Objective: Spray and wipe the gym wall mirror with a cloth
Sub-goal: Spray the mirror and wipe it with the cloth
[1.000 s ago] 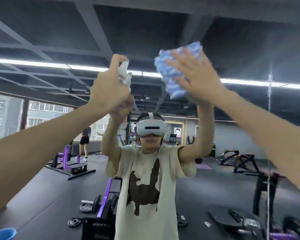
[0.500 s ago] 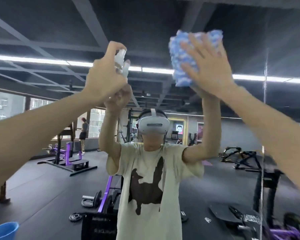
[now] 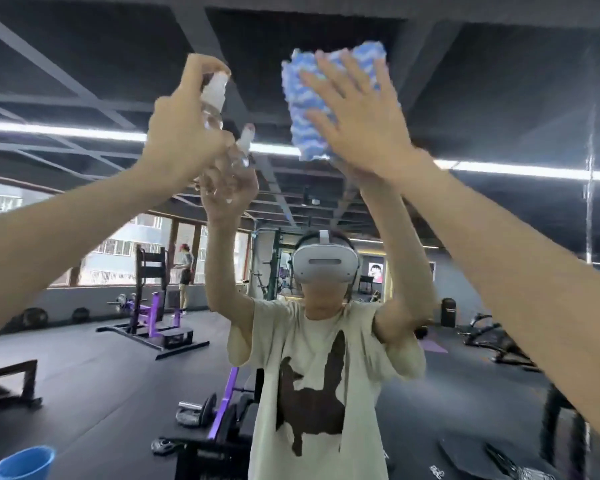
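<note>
Head view: a clear bottle [image 3: 212, 105] with a white spray top sits in the upper left-centre of the frame, held up close to the mirror [image 3: 492, 81]. Its wall is see-through, and how much liquid it holds cannot be told. A blue bucket [image 3: 25, 463] shows in the lower left corner; only its rim and part of its wall are in frame, so its contents cannot be told.

The left hand [image 3: 184, 133] grips the bottle, fingers curled round its body, with one finger over the spray top. The right hand [image 3: 361, 123], upper centre, is spread wide with straight fingers and presses a blue-and-white cloth [image 3: 305, 98] flat against the glass. The cloth sticks out above and to the left of the fingers.

The mirror fills the frame (a thin vertical seam runs down its right side). In the lower centre it reflects the person [image 3: 319, 375] in a cream T-shirt and a white headset, both arms raised, with the bottle's reflection just below and right of the real one. Purple gym machines [image 3: 149, 317] stand at middle left in the reflection.
</note>
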The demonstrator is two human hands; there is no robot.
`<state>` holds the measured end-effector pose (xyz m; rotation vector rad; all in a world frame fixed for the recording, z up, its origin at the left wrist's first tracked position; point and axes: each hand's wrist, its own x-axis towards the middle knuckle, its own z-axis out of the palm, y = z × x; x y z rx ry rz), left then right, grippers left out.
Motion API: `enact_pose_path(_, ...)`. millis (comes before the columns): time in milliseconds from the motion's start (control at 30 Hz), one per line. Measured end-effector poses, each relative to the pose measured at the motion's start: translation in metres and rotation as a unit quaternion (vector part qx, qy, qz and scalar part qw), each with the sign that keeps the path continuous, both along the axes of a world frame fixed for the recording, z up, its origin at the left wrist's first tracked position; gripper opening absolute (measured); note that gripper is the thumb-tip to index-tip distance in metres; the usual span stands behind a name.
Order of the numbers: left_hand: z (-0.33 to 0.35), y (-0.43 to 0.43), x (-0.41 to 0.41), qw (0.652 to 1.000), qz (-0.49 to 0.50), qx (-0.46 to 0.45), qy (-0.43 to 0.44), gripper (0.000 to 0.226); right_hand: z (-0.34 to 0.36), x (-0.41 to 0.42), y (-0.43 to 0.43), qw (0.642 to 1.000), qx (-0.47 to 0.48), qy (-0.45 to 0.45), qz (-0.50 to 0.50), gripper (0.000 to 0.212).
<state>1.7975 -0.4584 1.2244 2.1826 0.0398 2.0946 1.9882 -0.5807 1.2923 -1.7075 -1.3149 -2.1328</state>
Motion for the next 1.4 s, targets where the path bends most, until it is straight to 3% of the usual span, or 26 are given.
enact_pose_path(67, 0.001, 0.015, -0.016, 1.000, 0.014, -0.013, 0.002, 0.063, 0.045, -0.014, 0.007, 0.990, 0.086, 0.114, -0.012, 0.054)
enact_pose_path(167, -0.004, 0.047, -0.039, 0.998, 0.057, -0.018, 0.013, 0.062, 0.051, -0.047, 0.038, 0.978, 0.140, 0.153, -0.017, 0.055)
enact_pose_path(300, -0.003, 0.087, -0.072, 0.998, 0.055, -0.035, 0.019, 0.062, 0.007, -0.089, 0.087, 0.995, -0.082, 0.011, -0.052, 0.060)
enact_pose_path(333, -0.002, 0.095, -0.080, 0.998, 0.039, -0.043, 0.018, 0.062, 0.013, -0.092, 0.089, 0.993, -0.092, 0.011, -0.068, 0.065)
enact_pose_path(400, 0.003, 0.111, -0.096, 0.998, 0.018, -0.046, 0.024, 0.061, 0.039, -0.089, 0.091, 0.995, 0.027, 0.081, -0.058, 0.065)
enact_pose_path(467, 0.008, 0.128, -0.111, 0.999, 0.024, -0.024, 0.041, 0.061, 0.054, -0.091, 0.098, 0.962, 0.187, 0.195, -0.027, 0.055)
enact_pose_path(533, 0.012, 0.143, -0.125, 0.998, 0.025, -0.010, 0.057, 0.061, 0.041, -0.120, 0.131, 0.943, 0.247, 0.225, -0.001, 0.053)
enact_pose_path(567, 0.015, 0.150, -0.130, 0.998, 0.015, -0.012, 0.063, 0.061, 0.027, -0.141, 0.158, 0.956, 0.218, 0.194, 0.001, 0.054)
enact_pose_path(667, 0.013, 0.163, -0.138, 0.997, -0.027, -0.051, 0.054, 0.057, -0.009, -0.172, 0.205, 0.998, -0.005, 0.060, -0.035, 0.054)
enact_pose_path(700, 0.012, 0.169, -0.140, 0.997, -0.039, -0.049, 0.053, 0.055, -0.010, -0.167, 0.201, 0.999, -0.002, 0.035, -0.038, 0.053)
enact_pose_path(767, 0.008, 0.178, -0.138, 0.996, -0.057, -0.037, 0.048, 0.049, 0.001, -0.133, 0.169, 0.989, 0.107, 0.087, -0.050, 0.055)
enact_pose_path(833, 0.007, 0.187, -0.141, 0.996, -0.064, -0.029, 0.052, 0.046, -0.001, -0.113, 0.138, 0.952, 0.242, 0.185, -0.027, 0.062)
enact_pose_path(900, 0.009, 0.192, -0.141, 0.996, -0.067, -0.013, 0.061, 0.046, -0.031, -0.124, 0.156, 0.926, 0.316, 0.208, -0.012, 0.065)
enact_pose_path(933, 0.011, 0.191, -0.142, 0.995, -0.071, -0.013, 0.062, 0.048, -0.056, -0.139, 0.177, 0.939, 0.289, 0.185, -0.001, 0.061)
enact_pose_path(1000, 0.011, 0.190, -0.141, 0.995, -0.078, -0.010, 0.060, 0.051, -0.110, -0.165, 0.218, 0.989, 0.127, 0.077, -0.001, 0.053)
enact_pose_path(1067, 0.009, 0.187, -0.141, 0.997, -0.062, 0.006, 0.051, 0.050, -0.125, -0.168, 0.212, 1.000, -0.017, -0.012, -0.019, 0.050)
enact_pose_path(1100, 0.009, 0.187, -0.141, 0.997, -0.043, 0.020, 0.052, 0.050, -0.113, -0.154, 0.196, 0.999, -0.015, -0.019, -0.038, 0.051)
enact_pose_path(1167, 0.009, 0.191, -0.142, 0.997, -0.012, 0.054, 0.059, 0.048, -0.084, -0.126, 0.159, 0.984, 0.135, 0.097, -0.059, 0.055)
enact_pose_path(1233, 0.006, 0.195, -0.144, 0.996, 0.005, 0.067, 0.060, 0.044, -0.092, -0.123, 0.141, 0.920, 0.304, 0.246, -0.023, 0.058)
enact_pose_path(1267, 0.003, 0.197, -0.144, 0.996, 0.005, 0.062, 0.061, 0.042, -0.117, -0.128, 0.151, 0.909, 0.331, 0.252, -0.017, 0.059)
enact_pose_path(1300, -0.001, 0.197, -0.143, 0.996, 0.000, 0.056, 0.064, 0.041, -0.154, -0.138, 0.167, 0.925, 0.302, 0.229, -0.025, 0.059)
enact_pose_path(1400, -0.018, 0.193, -0.138, 0.994, -0.048, 0.029, 0.098, 0.048, -0.248, -0.154, 0.182, 0.993, 0.039, 0.102, -0.032, 0.053)
